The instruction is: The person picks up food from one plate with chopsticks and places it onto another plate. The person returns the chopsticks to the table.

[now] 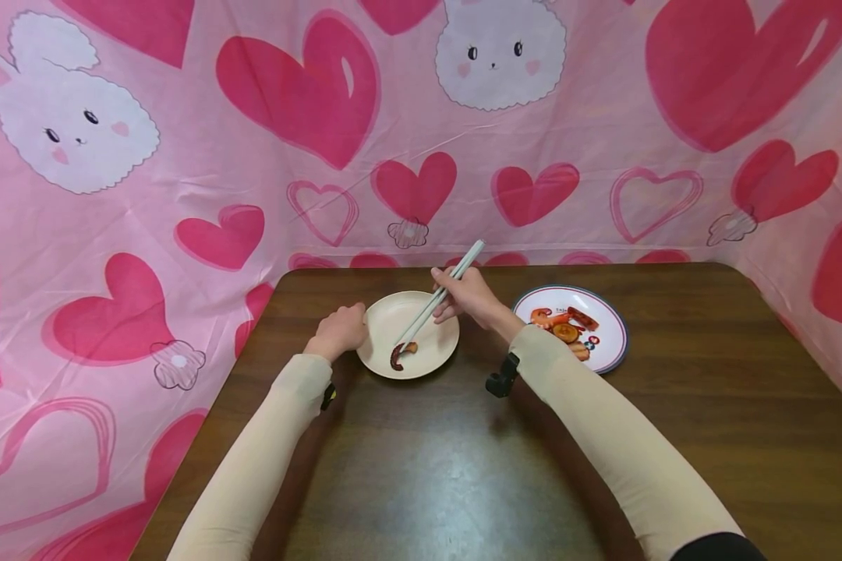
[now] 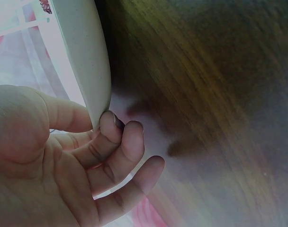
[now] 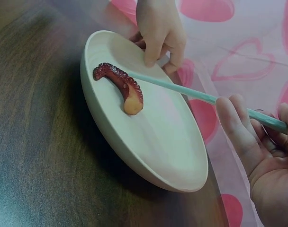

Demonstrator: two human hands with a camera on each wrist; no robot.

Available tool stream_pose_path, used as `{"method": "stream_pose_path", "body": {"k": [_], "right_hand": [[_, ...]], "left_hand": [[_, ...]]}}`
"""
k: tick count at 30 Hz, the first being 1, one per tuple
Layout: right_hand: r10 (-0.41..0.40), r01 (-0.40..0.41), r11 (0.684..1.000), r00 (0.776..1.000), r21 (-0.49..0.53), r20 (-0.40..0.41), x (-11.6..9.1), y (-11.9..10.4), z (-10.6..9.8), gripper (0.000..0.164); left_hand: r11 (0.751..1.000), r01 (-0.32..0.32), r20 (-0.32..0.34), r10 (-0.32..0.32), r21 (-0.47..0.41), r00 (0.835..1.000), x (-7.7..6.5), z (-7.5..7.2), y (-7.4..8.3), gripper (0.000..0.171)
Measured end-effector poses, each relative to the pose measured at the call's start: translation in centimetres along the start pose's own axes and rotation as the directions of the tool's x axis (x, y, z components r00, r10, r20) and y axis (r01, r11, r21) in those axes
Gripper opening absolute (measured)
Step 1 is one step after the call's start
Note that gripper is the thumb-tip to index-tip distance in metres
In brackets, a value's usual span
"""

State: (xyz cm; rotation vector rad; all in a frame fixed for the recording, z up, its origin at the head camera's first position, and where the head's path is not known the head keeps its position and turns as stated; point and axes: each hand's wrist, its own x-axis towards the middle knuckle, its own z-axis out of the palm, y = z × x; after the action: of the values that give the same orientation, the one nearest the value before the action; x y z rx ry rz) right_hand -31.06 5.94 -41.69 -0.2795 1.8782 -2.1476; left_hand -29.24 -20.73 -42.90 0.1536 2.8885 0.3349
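Note:
A cream plate (image 1: 431,351) is on the wooden table, and my left hand (image 1: 342,331) pinches its left rim between thumb and fingers. The left wrist view shows that grip close up, with the plate's pale underside (image 2: 87,52) towards the camera. Light green chopsticks (image 1: 443,284) are held in my right hand (image 1: 468,296), slanting down to the left. Their tips meet a curved, dark red octopus tentacle piece (image 3: 120,82) with an orange cut end, which lies in the plate. Whether the tips pinch the piece or only touch it, I cannot tell.
Under my right forearm, a white plate (image 1: 612,343) with a blue rim bears several food pieces, among them a shrimp (image 1: 547,318) and a round brown slice (image 1: 565,333). Pink heart-patterned cloth (image 1: 421,117) hangs behind the wooden table (image 1: 709,389) and at its sides.

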Motion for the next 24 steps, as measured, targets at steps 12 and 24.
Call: {"method": "stream_pose_path", "body": {"k": [12, 24], "right_hand": [[-0.011, 0.011, 1.000, 0.999, -0.008, 0.037, -0.1, -0.2, -1.4, 0.045], [-0.029, 0.031, 0.999, 0.997, -0.020, 0.073, -0.7, -1.0, -2.1, 0.052]], "left_hand": [[1.000, -0.009, -0.013, 0.009, 0.005, 1.000, -0.2, 0.0, 0.0, 0.029], [1.000, -0.010, -0.012, 0.010, 0.014, 1.000, 0.0, 0.1, -0.1, 0.029]]}}
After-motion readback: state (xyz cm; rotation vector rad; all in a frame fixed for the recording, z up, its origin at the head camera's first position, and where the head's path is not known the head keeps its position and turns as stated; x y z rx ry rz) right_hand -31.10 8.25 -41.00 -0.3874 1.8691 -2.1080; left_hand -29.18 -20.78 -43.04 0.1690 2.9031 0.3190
